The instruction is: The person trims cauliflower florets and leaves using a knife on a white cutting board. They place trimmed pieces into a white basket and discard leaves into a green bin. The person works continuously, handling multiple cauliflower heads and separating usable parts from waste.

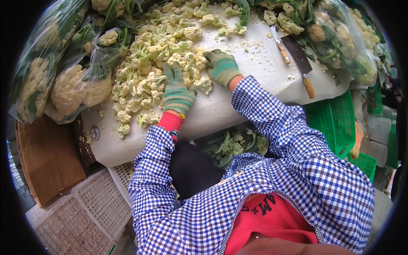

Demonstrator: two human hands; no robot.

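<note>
A broad pile of cut cauliflower florets (143,70) covers the left and middle of a white-covered table (274,73). My left hand (178,91), in a green and tan striped knit glove, lies on the pile's near side with its fingers spread. At the pile's right edge is my right hand (223,67), gloved alike, its fingers bent and touching florets; whether it holds one cannot be told. A single floret (203,85) sits between both hands. To the right lie a folding knife with a wooden handle (281,47) and a dark-bladed cleaver (299,60).
Plastic-bagged cauliflower heads (68,87) stand at the left, more bagged heads (346,41) at the right. Below are a cardboard box (47,159), pale plastic crates (102,197), a green basket (338,124) and cut leaves (229,146) under the table edge.
</note>
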